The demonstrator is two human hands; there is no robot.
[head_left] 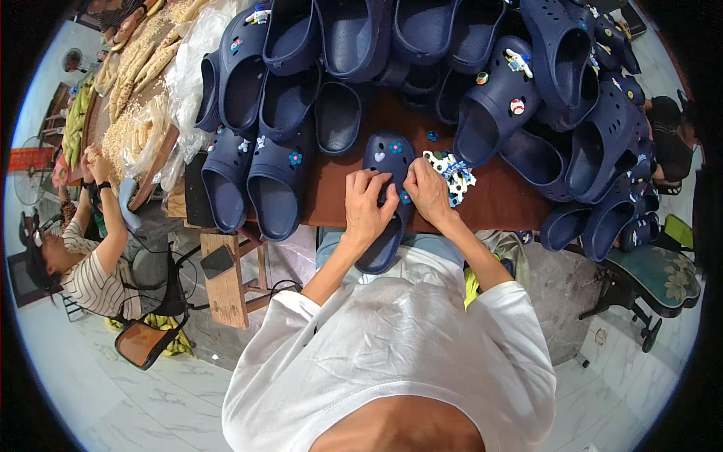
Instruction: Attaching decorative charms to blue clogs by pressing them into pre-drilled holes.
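A navy foam clog (388,143) lies toe-away at the table's front edge, its heel end overhanging toward my lap. A white heart charm and blue flower charms sit on its upper. My left hand (367,202) is curled round the clog's left side, thumb and fingers pressed on it. Against the right side of the upper, my right hand (427,190) is closed in a pinch. Whatever its fingertips hold is hidden; a blue flower charm (405,197) shows just beside them. Right of that hand lies a pile of small white, black and blue charms (456,181), with a loose blue flower charm (432,135) beyond.
Navy clogs (277,184), many with charms, crowd the table's left, back and right. A wooden stool (224,290) with a phone (218,261) stands at left, a padded chair (651,279) at right. Farther left, a person (98,264) sits by a table of corn.
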